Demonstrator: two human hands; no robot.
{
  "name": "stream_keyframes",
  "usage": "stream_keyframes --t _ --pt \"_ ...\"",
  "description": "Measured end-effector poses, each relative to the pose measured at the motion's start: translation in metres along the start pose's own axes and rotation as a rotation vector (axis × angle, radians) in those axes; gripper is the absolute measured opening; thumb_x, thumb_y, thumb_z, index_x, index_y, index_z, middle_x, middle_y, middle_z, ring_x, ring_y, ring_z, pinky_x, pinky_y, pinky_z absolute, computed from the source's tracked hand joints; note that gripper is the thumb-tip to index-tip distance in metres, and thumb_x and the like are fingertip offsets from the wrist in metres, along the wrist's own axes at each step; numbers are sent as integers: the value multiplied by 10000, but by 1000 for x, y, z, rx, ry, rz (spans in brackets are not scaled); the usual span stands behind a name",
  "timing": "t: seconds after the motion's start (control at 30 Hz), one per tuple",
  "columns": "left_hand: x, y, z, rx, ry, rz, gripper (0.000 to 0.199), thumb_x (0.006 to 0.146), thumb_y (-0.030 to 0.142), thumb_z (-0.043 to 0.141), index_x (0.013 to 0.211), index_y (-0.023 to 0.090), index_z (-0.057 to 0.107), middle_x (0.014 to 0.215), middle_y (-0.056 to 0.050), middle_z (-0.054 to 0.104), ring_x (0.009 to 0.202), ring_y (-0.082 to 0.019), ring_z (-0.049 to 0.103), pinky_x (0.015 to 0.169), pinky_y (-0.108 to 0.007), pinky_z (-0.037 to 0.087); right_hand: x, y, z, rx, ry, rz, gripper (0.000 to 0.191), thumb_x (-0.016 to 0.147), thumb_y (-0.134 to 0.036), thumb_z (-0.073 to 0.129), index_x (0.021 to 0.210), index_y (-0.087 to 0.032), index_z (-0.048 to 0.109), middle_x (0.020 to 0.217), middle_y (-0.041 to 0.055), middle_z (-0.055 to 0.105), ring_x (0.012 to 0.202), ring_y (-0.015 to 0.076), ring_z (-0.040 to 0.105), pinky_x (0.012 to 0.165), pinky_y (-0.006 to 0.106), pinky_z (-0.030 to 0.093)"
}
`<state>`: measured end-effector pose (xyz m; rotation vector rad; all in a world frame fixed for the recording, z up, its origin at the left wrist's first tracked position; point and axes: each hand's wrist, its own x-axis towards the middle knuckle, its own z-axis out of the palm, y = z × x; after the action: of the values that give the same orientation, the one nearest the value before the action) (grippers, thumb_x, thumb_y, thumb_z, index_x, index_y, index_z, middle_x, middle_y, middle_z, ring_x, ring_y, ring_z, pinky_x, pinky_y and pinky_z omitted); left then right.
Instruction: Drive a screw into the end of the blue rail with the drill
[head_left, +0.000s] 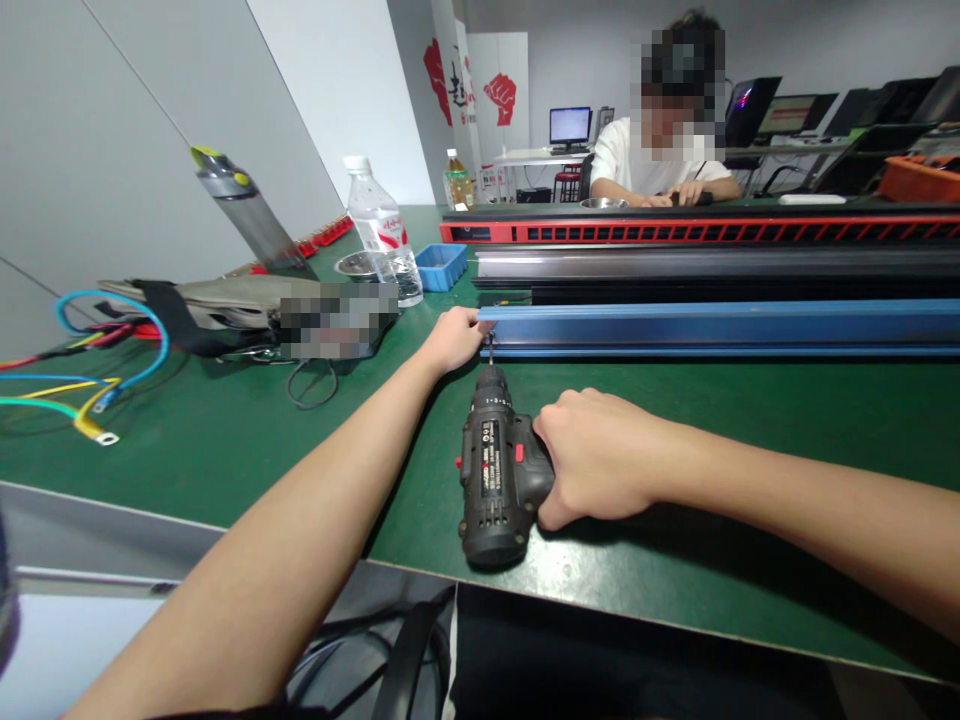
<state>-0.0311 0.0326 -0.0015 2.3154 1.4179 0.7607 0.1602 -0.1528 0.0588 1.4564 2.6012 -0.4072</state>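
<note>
My right hand [600,455] is wrapped round the handle of a black cordless drill [491,480], which lies on its side with its bit pointing away from me. The tip of the bit meets the left end of a long blue metal profile [720,328]. A small dark piece, perhaps a screw, shows at that spot, too small to make out. My left hand [454,340] grips the same end of the profile, fingers closed at its edge and partly hidden.
Behind the blue profile lie a grey profile [675,265] and a red slotted strip [675,231]. To the left stand a water bottle [386,235], a blue bin [442,268], a bag [217,310] and loose cables [82,415]. A person [637,160] sits across the green table [300,450].
</note>
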Motion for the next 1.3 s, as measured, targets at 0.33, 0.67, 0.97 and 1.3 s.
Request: stream_keyframes --t 0.33,0.67,0.97,1.3 --pt "-1 1 -1 -12 3 -23 408 869 475 486 585 186 538 645 -43 619 673 -189 537 638 -264 388 0 -1 -1 10 0 2 551 574 -609 720 909 -178 798 849 142 779 679 296 710 518 328 429" --pt "-1 1 -1 -11 7 -19 387 867 447 492 582 188 541 634 -41 617 671 -186 533 633 -264 386 0 0 -1 16 -3 5 549 571 -610 727 909 -182 794 854 137 778 682 293 706 519 328 425" --pt "-1 3 -1 -24 0 -31 372 868 427 489 585 189 530 625 -30 588 663 -178 517 632 -262 370 0 -1 -1 8 -9 9 532 595 -578 726 933 -173 797 889 145 782 699 287 709 541 326 445" --pt "-1 2 -1 -14 8 -8 375 842 461 464 574 200 504 612 -31 572 663 -180 493 622 -265 358 0 -1 -1 10 -2 8 517 588 -578 727 909 -178 794 864 138 780 679 286 705 519 323 430"
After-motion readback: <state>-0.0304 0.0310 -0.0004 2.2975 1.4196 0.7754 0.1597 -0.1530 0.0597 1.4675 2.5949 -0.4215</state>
